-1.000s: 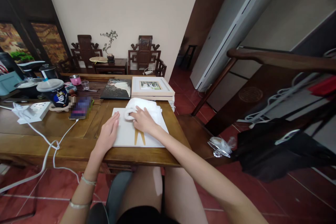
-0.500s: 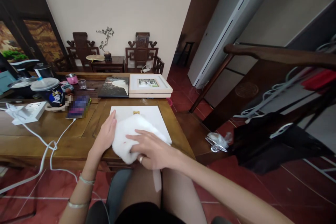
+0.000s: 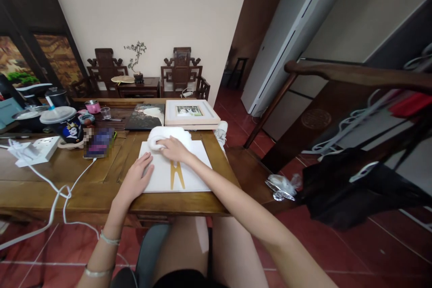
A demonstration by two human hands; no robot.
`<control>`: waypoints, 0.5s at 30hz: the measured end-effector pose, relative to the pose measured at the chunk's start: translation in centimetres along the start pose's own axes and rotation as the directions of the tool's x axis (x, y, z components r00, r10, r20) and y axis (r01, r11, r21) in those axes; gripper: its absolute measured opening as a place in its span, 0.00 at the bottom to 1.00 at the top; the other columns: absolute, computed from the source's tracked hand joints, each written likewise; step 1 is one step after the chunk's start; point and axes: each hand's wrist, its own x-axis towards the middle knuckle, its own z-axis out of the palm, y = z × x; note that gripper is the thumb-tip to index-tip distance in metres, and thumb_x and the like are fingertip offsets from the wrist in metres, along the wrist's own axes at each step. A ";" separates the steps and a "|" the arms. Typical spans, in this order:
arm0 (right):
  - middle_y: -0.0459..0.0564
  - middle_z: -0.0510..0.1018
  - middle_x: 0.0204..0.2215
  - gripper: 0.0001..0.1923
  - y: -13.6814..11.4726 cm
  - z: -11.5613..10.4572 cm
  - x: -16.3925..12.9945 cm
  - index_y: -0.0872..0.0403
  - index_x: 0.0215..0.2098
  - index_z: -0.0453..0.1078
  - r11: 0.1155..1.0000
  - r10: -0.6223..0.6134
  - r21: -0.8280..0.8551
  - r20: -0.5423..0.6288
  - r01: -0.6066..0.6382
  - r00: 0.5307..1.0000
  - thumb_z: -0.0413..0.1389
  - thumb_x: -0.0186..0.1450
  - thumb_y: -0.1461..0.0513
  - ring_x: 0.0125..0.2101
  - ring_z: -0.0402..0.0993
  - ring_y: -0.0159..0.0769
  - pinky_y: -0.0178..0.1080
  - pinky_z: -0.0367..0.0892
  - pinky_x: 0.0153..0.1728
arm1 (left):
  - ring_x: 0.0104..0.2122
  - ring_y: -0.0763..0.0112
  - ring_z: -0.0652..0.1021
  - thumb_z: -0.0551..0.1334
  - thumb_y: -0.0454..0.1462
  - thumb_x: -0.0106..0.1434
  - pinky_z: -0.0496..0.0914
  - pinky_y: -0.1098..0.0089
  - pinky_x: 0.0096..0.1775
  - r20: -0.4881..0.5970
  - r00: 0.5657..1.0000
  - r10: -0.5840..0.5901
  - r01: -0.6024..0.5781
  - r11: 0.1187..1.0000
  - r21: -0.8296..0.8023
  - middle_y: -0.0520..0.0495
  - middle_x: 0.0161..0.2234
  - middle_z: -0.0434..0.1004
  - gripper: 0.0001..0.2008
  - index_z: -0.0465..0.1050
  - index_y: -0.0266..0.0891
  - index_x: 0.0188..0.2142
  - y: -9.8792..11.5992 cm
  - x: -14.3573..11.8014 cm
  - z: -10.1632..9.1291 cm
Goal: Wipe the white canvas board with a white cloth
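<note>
A white fluffy cloth [image 3: 180, 134] lies bunched across the far edge of a flat white board [image 3: 199, 175] on the wooden table. My right hand [image 3: 173, 148] grips the near side of this cloth, its fingertips sunk into the pile. At the board's left edge, my left hand [image 3: 137, 175] rests flat with its fingers stretched over the surface, holding nothing. Between my forearms a gold shape like a clothespin [image 3: 177, 176] shows on the board; its upper end is partly hidden by my right hand and wrist.
A framed picture [image 3: 191, 121] and a dark picture panel [image 3: 146, 116] lie behind the board. To the left are a phone [image 3: 100, 143] on a white cable, a lidded cup [image 3: 69, 126] and a power strip [image 3: 40, 149]. A wooden chair [image 3: 337, 74] stands to the right.
My right hand has pushed the cloth away from me, from the board's near part to its far edge, baring the gold shape. My left hand now lies flat over the board's left edge.
</note>
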 end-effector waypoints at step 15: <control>0.59 0.67 0.57 0.15 3.2 -2.0 -15.4 0.56 0.35 0.71 0.988 0.152 0.054 -0.137 -0.146 0.979 0.45 0.56 0.71 0.61 0.55 0.45 0.62 0.37 0.61 | 0.58 0.44 0.62 0.55 0.44 0.61 0.58 0.49 0.56 -0.323 0.917 -0.234 0.288 0.949 0.131 0.28 0.53 0.63 0.22 0.68 0.29 0.49 -0.1 -0.8 1.0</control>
